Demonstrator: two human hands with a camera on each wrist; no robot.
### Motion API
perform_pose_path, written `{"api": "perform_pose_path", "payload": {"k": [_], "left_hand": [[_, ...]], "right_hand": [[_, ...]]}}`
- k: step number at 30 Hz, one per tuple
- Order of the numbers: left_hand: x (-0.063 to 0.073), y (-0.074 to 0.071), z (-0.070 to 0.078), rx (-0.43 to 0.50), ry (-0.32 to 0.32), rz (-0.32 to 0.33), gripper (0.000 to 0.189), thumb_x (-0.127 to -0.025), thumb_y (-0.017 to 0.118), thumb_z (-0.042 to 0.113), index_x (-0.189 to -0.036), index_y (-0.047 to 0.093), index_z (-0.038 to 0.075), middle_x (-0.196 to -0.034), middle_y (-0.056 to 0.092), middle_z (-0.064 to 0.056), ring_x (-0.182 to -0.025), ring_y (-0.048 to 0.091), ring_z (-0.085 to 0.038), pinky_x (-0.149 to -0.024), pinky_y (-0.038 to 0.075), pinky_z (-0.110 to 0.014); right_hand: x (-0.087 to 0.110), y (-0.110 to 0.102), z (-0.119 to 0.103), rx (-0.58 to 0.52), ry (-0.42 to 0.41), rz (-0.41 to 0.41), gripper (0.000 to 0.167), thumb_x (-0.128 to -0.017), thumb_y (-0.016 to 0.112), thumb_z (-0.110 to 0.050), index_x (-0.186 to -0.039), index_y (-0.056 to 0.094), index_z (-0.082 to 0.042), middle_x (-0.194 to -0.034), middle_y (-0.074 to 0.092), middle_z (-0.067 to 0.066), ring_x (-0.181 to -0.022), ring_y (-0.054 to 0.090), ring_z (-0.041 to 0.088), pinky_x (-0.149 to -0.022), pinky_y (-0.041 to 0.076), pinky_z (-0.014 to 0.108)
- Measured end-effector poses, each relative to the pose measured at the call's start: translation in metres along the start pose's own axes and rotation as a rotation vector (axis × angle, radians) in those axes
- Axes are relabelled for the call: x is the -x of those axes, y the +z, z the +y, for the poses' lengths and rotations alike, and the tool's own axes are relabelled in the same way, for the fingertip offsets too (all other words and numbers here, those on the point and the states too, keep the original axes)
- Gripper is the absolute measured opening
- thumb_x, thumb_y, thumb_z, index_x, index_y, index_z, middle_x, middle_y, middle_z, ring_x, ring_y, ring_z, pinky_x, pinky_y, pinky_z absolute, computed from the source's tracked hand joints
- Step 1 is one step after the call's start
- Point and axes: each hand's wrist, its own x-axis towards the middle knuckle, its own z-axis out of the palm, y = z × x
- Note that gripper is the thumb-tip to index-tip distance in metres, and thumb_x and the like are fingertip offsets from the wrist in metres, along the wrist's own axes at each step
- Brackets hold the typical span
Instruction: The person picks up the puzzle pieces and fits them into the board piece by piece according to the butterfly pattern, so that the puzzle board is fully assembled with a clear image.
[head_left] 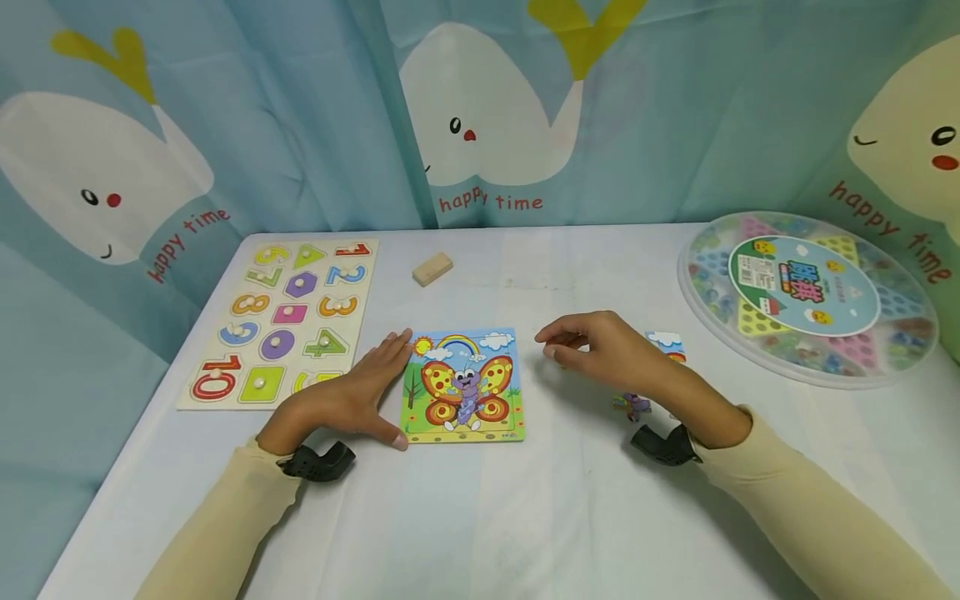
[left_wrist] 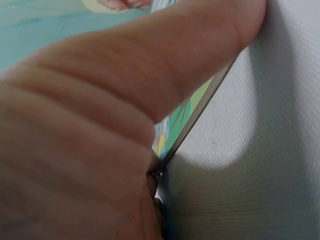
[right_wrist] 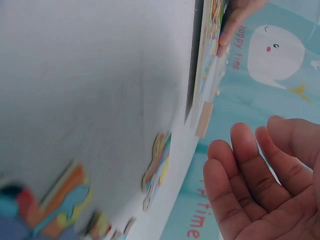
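A square butterfly jigsaw puzzle (head_left: 467, 392) lies flat on the white table. My left hand (head_left: 337, 406) is spread along its left side, fingertips at the upper left corner and thumb by the lower left corner. The left wrist view shows that thumb (left_wrist: 200, 50) crossing the puzzle's edge. Right of the puzzle, my right hand (head_left: 600, 346) hovers over the table with loosely bent fingers and nothing in them. Beneath and beyond it lie loose puzzle pieces (head_left: 665, 340), partly hidden by the forearm; the right wrist view shows several of these pieces (right_wrist: 159, 167).
On the left lies a number and shape board (head_left: 288, 329) with its colourful pieces. A small wooden block (head_left: 432, 269) rests behind the puzzle. A round clear case of marbles (head_left: 806, 300) is at the back right. A blue whale-print curtain (head_left: 322, 108) hangs behind the table.
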Motion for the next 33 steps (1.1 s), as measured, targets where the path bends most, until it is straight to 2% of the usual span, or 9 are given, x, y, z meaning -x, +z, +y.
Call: {"api": "perform_pose_path", "payload": {"k": [13,26,33], "left_hand": [[0.000,0.000,0.002,-0.001,-0.013,0.003,0.131,-0.067,0.087,0.043,-0.156,0.000,0.006,-0.162,-0.012,-0.005,-0.146,-0.014,-0.022,-0.117,0.002,-0.047],[0.000,0.001,0.001,0.011,-0.012,0.009,0.129,-0.067,0.087,0.043,-0.156,0.002,0.006,-0.162,-0.011,-0.003,-0.147,-0.013,-0.022,-0.117,0.003,-0.048],[0.001,0.001,0.000,0.019,-0.001,0.012,0.128,-0.067,0.087,0.044,-0.156,0.003,0.006,-0.163,-0.010,-0.003,-0.147,-0.012,-0.022,-0.117,0.003,-0.048]], "right_hand": [[0.020,-0.013,0.011,0.053,0.023,0.001,0.017,-0.092,0.066,-0.004,-0.107,0.071,-0.004,-0.096,0.071,-0.001,-0.087,0.065,0.013,-0.079,0.054,0.035],[0.036,-0.024,0.017,0.102,-0.001,0.030,0.018,-0.091,0.067,-0.006,-0.109,0.072,-0.004,-0.092,0.070,-0.004,-0.082,0.065,0.012,-0.072,0.053,0.028],[0.049,-0.032,0.024,0.130,0.022,0.048,0.018,-0.090,0.068,-0.006,-0.108,0.072,-0.004,-0.095,0.070,-0.002,-0.082,0.065,0.011,-0.072,0.054,0.027]]}}
